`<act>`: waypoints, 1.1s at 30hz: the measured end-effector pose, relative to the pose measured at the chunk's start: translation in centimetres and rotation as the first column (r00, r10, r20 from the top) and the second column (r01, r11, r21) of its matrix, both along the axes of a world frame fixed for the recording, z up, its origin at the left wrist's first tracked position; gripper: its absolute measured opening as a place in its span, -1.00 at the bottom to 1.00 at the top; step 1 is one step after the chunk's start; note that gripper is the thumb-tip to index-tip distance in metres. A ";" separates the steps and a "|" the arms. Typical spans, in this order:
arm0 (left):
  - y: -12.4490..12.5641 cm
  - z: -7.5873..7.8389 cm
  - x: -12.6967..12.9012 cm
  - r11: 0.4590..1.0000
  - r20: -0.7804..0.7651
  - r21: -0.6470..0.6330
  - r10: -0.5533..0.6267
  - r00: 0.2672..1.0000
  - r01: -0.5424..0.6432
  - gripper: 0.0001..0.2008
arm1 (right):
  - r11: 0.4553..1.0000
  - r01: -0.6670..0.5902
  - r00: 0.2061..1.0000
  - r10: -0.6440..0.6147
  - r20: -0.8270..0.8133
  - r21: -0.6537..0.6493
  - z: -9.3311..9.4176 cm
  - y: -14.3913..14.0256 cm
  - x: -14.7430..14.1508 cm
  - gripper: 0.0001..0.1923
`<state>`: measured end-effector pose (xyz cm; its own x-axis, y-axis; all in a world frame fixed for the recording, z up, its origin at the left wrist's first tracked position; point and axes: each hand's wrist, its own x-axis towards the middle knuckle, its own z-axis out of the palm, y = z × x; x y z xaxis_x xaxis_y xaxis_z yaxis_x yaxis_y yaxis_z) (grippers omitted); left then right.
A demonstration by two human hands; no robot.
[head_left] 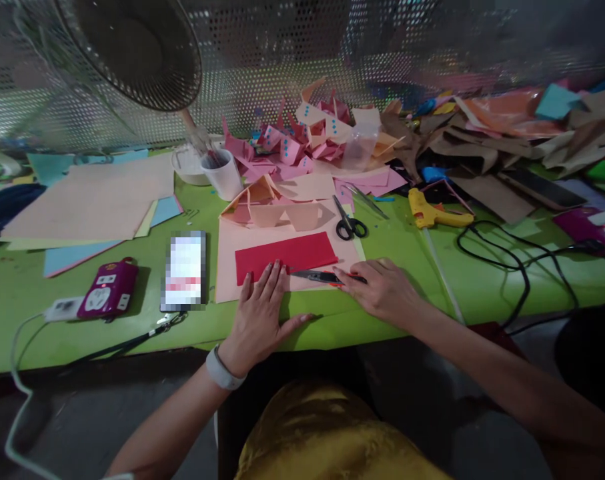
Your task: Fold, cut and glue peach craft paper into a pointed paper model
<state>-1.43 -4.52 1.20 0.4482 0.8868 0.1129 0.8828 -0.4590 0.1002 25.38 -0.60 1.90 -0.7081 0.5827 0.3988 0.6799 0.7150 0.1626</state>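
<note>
A folded-looking strip of red paper (287, 255) lies slightly tilted on a pale peach sheet (227, 295). My left hand (262, 313) rests flat, its fingertips on the red paper's lower edge and its thumb stretched out to the right. Just right of it, my right hand (382, 290) is closed around scissors with dark blades and orange-and-black handles (322, 276). Their blades point left, along the red paper's lower edge, and seem together. Behind the red paper stand folded peach paper pieces (287, 210). Black-handled scissors (351, 227) lie to the right of these.
A yellow glue gun (435, 212) and black cable (517, 267) are at right. Pink paper shapes (292, 143) and brown scraps (472, 150) crowd the back. At left are a phone (184, 270), purple power adapter (107, 288), paper stack (92, 200), white cup (223, 175) and fan (132, 50).
</note>
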 end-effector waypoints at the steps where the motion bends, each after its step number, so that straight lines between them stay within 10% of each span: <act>1: 0.0 0.0 0.0 1.000 0.000 0.001 0.001 1.000 -0.001 -0.15 | 1.000 0.000 1.000 0.000 -0.004 -0.002 0.0 0.0 -0.1 -0.74; 33: -0.9 -0.5 -1.5 0.999 0.021 0.042 0.030 0.999 -0.030 -0.12 | 1.000 0.014 1.000 -0.014 0.020 -0.009 0.0 -0.3 -1.3 -0.72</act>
